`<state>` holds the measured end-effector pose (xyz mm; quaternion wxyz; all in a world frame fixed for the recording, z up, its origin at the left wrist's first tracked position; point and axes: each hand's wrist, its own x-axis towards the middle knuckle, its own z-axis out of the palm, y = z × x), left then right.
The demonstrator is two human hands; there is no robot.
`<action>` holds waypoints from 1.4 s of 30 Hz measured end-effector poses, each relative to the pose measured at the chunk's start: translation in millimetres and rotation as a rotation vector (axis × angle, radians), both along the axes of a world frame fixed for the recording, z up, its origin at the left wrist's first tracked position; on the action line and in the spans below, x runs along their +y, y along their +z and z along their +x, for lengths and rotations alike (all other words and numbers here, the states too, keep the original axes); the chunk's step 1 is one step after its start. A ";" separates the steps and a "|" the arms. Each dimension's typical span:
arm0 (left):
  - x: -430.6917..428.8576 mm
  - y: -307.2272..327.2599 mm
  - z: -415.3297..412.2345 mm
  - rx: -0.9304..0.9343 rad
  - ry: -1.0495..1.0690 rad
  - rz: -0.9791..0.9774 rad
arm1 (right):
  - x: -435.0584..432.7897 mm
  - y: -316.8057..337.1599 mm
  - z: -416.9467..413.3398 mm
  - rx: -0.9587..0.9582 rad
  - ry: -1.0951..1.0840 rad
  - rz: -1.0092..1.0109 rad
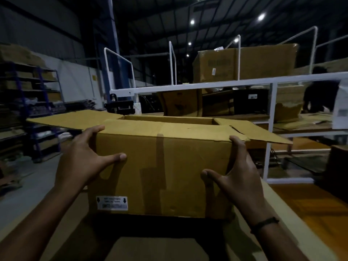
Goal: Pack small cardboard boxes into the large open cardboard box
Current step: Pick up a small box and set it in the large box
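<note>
Cardboard box front and centre, top open, filling the middle of the view and sitting above a dark hollow between two tan cardboard panels that run down to the bottom edge. Whether it rests on something or hangs in the air, I cannot tell.

Left hand is clamped on the near left corner: thumb flat on the front face, index finger along the top edge, the other fingers round the side out of sight. Right hand mirrors it on the near right corner, thumb pressed on the front, fingers wrapped round the right side. A dark wristband sits on that wrist.

On the box itself, a strip of brown tape runs down the front from the top edge, and a white label sits at the lower left corner of the front. The left flap sticks out flat to the left. The right flap spreads out too, torn near the corner.

Behind it stands a white metal frame with a second big box on top. Blue shelving racks line the left wall, loaded with cardboard. Far right, a person in dark clothing bends over behind the frame. Ceiling lights glow overhead in a dim hall.
</note>
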<state>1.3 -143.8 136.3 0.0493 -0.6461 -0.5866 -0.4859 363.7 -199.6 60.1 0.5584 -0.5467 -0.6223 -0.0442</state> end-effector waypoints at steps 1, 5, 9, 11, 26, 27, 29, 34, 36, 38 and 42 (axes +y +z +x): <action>7.3 -6.8 -12.7 -0.009 -0.022 -0.009 | -0.6 -1.9 -13.9 -0.002 -0.026 -0.005; 22.3 -35.7 -53.9 -0.085 -0.137 0.004 | -10.0 -8.3 -56.4 -0.032 -0.116 -0.008; 22.9 -41.6 -71.8 -0.090 -0.160 0.015 | -25.4 -8.6 -77.7 -0.026 -0.163 -0.030; 17.8 -43.4 -78.8 -0.096 -0.159 0.016 | -33.3 -8.0 -85.5 -0.028 -0.161 -0.028; -13.0 -73.7 -99.3 -0.121 -0.138 0.006 | -39.6 -27.6 -98.8 -0.026 -0.120 -0.099; -13.3 -76.4 -97.5 -0.108 -0.135 -0.004 | -39.5 -32.3 -97.0 -0.013 -0.110 -0.110; -14.9 -85.0 -93.2 -0.093 -0.131 -0.025 | -40.7 -44.5 -94.9 0.015 -0.093 -0.125; -18.0 -115.1 -87.1 -0.107 -0.128 -0.162 | -46.0 -75.5 -99.3 0.061 -0.098 -0.223; -20.3 -126.1 -86.2 -0.117 -0.112 -0.252 | -49.7 -85.0 -101.5 0.098 -0.088 -0.307; -25.7 -135.5 -85.7 -0.121 -0.092 -0.319 | -54.3 -92.6 -104.2 0.100 -0.122 -0.374; -41.6 -149.4 -87.4 -0.103 -0.077 -0.439 | -61.3 -101.0 -107.1 0.069 -0.152 -0.453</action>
